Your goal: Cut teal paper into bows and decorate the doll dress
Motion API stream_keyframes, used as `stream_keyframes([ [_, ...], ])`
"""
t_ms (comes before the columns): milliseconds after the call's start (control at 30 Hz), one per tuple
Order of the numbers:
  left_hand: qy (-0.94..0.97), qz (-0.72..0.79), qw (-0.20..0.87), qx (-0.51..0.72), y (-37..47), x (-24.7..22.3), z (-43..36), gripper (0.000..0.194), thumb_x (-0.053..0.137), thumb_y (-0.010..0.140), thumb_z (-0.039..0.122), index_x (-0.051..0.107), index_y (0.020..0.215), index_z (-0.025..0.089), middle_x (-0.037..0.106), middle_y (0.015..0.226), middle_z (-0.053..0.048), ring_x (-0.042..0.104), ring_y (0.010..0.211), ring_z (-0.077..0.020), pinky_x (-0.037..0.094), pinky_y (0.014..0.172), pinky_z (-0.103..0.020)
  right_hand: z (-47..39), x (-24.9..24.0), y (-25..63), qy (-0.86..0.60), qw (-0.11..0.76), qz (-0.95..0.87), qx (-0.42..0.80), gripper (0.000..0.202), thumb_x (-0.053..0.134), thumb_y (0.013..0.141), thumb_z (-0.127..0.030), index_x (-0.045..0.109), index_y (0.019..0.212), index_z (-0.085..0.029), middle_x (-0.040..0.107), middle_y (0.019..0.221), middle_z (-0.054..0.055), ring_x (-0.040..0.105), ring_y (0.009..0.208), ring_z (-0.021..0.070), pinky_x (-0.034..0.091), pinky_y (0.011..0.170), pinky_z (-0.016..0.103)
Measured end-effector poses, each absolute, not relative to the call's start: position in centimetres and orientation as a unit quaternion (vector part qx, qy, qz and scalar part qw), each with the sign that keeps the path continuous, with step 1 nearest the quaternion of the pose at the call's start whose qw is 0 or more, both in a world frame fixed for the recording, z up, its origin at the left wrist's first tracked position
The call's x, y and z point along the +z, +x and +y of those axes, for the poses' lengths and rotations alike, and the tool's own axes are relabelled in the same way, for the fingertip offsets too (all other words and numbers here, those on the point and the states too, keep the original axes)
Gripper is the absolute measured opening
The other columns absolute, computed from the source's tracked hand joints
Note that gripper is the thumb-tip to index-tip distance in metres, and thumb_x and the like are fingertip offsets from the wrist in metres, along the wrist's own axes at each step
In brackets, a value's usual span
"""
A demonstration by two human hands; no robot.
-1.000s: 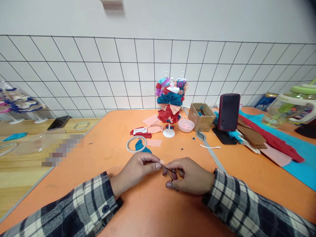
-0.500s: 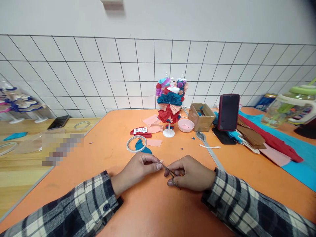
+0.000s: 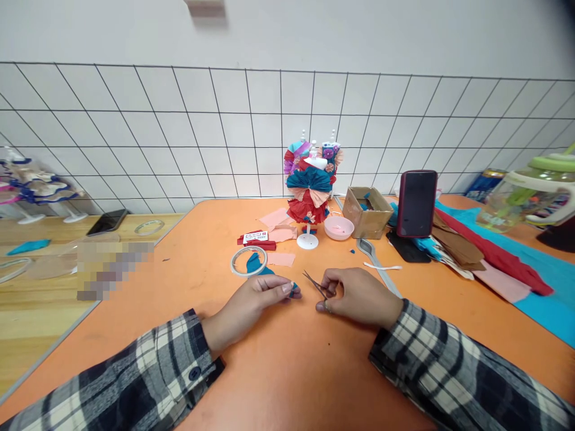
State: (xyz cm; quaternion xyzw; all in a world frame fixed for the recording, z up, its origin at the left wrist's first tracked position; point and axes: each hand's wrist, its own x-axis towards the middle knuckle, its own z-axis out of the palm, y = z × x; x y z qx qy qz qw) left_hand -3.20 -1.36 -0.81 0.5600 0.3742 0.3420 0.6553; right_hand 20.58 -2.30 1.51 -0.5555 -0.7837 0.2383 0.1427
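Observation:
Between thumb and fingers, my left hand (image 3: 256, 302) pinches a small blue and pink piece of crepe paper (image 3: 293, 290). My right hand (image 3: 359, 296) has its fingers in the handles of small scissors (image 3: 317, 284). The blades point up and left, slightly parted, and do not touch the paper. Just behind my left hand lie a blue paper scrap (image 3: 254, 263) and a roll of tape (image 3: 233, 264). Farther back, a small dress stand (image 3: 308, 242) carries a ruffled paper dress (image 3: 308, 191) in blue, pink and red.
A pink bowl (image 3: 338, 229) and a cardboard box (image 3: 366, 208) stand right of the dress. Pink paper (image 3: 281, 259) and red paper strips (image 3: 260, 245) lie left. Rightward are an upright phone (image 3: 417, 203), coloured crepe paper (image 3: 498, 281) and a clear jug (image 3: 503, 206).
My right hand has drawn the scissors away from my left fingers, rightward and slightly up. The blue and pink piece in my left hand now shows more clearly.

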Motion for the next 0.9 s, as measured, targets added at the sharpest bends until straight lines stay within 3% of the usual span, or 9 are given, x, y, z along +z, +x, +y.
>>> stream_keyframes([
  [100,0.488,0.350,0.714,0.360,-3.0,-0.6,-1.6,0.018,0.073,0.079,0.033,0.075,0.087,0.017,0.074,0.092,-0.005,0.065,0.090,-0.0179,0.047,0.086,-0.030,-1.5,1.4,21.4,-0.570,0.140,-0.786,0.194,0.026,0.073,0.069,-0.046,0.069,0.078,-0.021,0.063,0.088,0.004,0.057,0.074,0.0165,0.034,0.060,0.026],
  [267,0.440,0.320,0.752,0.373,-3.0,-0.3,-1.8,0.015,0.070,0.082,0.028,0.073,0.086,0.015,0.070,0.091,-0.006,0.064,0.093,-0.0203,0.049,0.089,-0.035,0.7,0.0,23.6,-0.633,0.175,-0.724,0.212,0.031,0.070,0.074,-0.034,0.058,0.100,-0.021,0.061,0.069,-0.001,0.056,0.064,0.0159,0.031,0.053,0.024],
  [467,0.436,0.314,0.756,0.375,-3.2,-0.3,-1.8,0.016,0.067,0.084,0.028,0.071,0.086,0.013,0.068,0.091,-0.008,0.064,0.093,-0.0210,0.050,0.088,-0.035,1.9,-0.9,25.5,-0.651,0.141,-0.667,0.334,0.042,0.069,0.075,-0.038,0.053,0.108,-0.019,0.057,0.057,-0.005,0.051,0.046,0.0137,0.032,0.046,0.024],
  [600,0.436,0.318,0.754,0.374,-3.1,-0.3,-1.9,0.018,0.067,0.084,0.029,0.071,0.087,0.012,0.069,0.090,-0.008,0.064,0.090,-0.0198,0.050,0.086,-0.033,1.0,0.0,24.2,-0.654,0.145,-0.717,0.193,0.025,0.064,0.080,-0.033,0.063,0.101,-0.019,0.064,0.071,0.002,0.058,0.066,0.0180,0.036,0.055,0.027],
  [733,0.433,0.326,0.753,0.373,-2.9,-0.2,-1.9,0.020,0.068,0.082,0.031,0.072,0.087,0.012,0.070,0.089,-0.009,0.065,0.088,-0.0198,0.050,0.085,-0.033,0.1,0.0,21.7,-0.526,0.170,-0.832,0.051,0.029,0.049,0.093,-0.027,0.065,0.117,-0.026,0.067,0.104,0.006,0.056,0.095,0.0206,0.039,0.078,0.031],
  [900,0.434,0.328,0.750,0.376,-2.9,-0.1,-2.0,0.021,0.070,0.081,0.033,0.071,0.085,0.013,0.070,0.088,-0.008,0.065,0.088,-0.0207,0.050,0.085,-0.034,0.4,-0.7,20.9,-0.491,0.121,-0.863,0.008,0.026,0.048,0.095,-0.022,0.073,0.097,-0.022,0.070,0.094,0.007,0.057,0.090,0.0201,0.040,0.077,0.030],
])
